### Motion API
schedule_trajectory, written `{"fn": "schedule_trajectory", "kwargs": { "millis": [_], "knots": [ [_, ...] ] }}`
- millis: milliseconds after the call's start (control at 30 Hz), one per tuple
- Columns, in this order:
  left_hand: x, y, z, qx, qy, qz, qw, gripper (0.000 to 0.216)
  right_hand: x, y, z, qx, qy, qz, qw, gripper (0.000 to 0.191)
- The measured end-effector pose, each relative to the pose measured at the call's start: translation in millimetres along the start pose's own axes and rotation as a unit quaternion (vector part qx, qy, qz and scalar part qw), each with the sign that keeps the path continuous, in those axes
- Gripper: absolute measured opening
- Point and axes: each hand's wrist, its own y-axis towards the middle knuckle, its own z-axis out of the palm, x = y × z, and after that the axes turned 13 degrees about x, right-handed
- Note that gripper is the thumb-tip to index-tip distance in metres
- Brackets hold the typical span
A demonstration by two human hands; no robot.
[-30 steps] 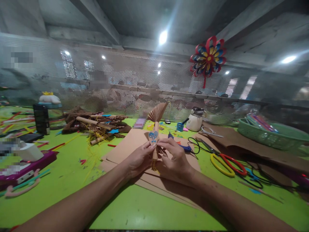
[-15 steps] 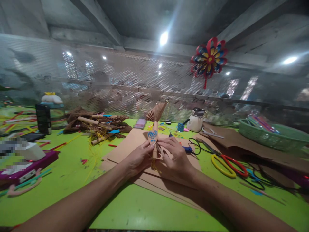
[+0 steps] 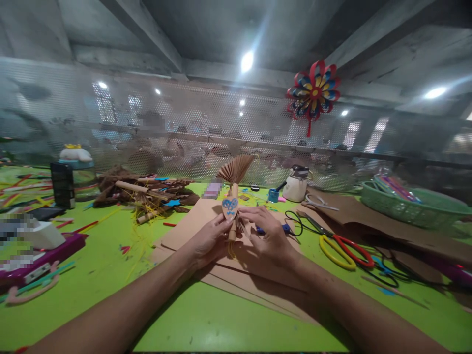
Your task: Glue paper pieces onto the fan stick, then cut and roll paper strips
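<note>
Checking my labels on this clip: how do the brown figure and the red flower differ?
Colour: the figure is mostly brown with blue marks; the flower is red, yellow and blue.
Shape: the figure is slim with a pleated fan on top; the flower is a round spread of petals.
Place: the left hand holds the figure; the flower is out of reach of both hands' grip.
Shared: both show blue.

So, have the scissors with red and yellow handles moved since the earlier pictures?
No. Judged against the green basket, the scissors lie in the same place; the whole view just shifts slightly.
</note>
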Motion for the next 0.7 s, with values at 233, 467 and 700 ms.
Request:
{"fn": "schedule_trajectory", "kwargs": {
  "millis": [233, 467, 700],
  "knots": [
    [-3, 3, -4, -0.055, 0.043, 0.005, 0.998, 0.015, -24, -2, -15, -0.101, -0.001, 0.095, 0.99, 0.037],
    [0, 5, -17, -0.107, 0.141, 0.025, 0.984, 0.026, -63, -12, -24, -0.036, -0.022, 0.24, 0.97, 0.024],
    [-5, 2, -11, -0.124, 0.18, -0.019, 0.976, 0.027, -83, -23, -42, 0.176, -0.107, 0.323, 0.924, 0.025]
  ]
}}
